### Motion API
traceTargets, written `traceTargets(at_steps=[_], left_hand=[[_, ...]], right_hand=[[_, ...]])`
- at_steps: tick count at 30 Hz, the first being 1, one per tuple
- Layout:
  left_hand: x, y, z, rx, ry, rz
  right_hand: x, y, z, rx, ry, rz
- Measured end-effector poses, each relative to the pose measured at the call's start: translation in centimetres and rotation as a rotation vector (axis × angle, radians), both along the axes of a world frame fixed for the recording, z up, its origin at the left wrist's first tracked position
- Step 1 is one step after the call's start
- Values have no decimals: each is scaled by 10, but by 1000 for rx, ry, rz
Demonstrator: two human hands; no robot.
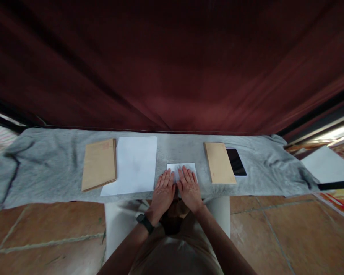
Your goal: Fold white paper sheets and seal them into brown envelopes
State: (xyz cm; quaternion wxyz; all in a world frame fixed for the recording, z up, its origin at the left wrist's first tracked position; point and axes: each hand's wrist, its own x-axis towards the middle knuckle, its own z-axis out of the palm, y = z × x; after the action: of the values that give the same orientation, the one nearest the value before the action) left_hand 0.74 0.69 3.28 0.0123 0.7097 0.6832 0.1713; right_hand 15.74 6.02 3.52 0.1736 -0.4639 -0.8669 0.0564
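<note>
A small white sheet of paper, which looks folded, lies near the front edge of the cloth-covered surface straight ahead of me. My left hand rests flat on its left part, fingers stretched out. On its right part lies my right hand, fingers also extended and slightly spread. The thumbs nearly meet in the middle. Both palms cover the lower half of the paper, so that part is hidden. To the left is a stack of large white paper, partly under a pile of brown envelopes.
Right of my hands lies a stack of narrower brown envelopes, overlapping a dark-screened phone. A grey cloth covers the narrow table. Behind it hangs a dark red curtain. Another white sheet lies off the right end.
</note>
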Motion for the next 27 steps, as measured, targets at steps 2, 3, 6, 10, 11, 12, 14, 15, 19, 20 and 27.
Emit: traceTargets(at_steps=[2, 3, 6, 10, 11, 12, 14, 15, 19, 20, 27], left_hand=[[-2, -1, 2, -13, -20, -28], [-3, -2, 4, -19, -38, -35], [-6, -2, 7, -36, -117, -27], [-7, -2, 9, -54, -200, -9], [-8, -2, 10, -56, -213, -7], [-8, -2, 10, -57, -222, -9], [-10, -2, 9, -57, -233, -20], [-11, -2, 9, -57, -234, -28], [-15, -2, 8, -90, -231, -82], [-15, -2, 8, -100, -227, -91], [-12, -3, 10, -107, -176, -80]], right_hand=[[-1, -2, 2, -34, -11, 75], [0, -2, 2, -46, -14, 95], [3, 0, 4, -71, -16, 123], [3, 1, 9, -104, 5, 160], [5, -1, 12, -116, 20, 195], [9, -3, 14, -133, 41, 249], [21, -9, 20, -199, 108, 378], [29, -12, 23, -255, 149, 426], [51, -11, 28, -490, 277, 307], [51, -8, 28, -479, 293, 241], [14, -6, 16, -157, 163, 331]])
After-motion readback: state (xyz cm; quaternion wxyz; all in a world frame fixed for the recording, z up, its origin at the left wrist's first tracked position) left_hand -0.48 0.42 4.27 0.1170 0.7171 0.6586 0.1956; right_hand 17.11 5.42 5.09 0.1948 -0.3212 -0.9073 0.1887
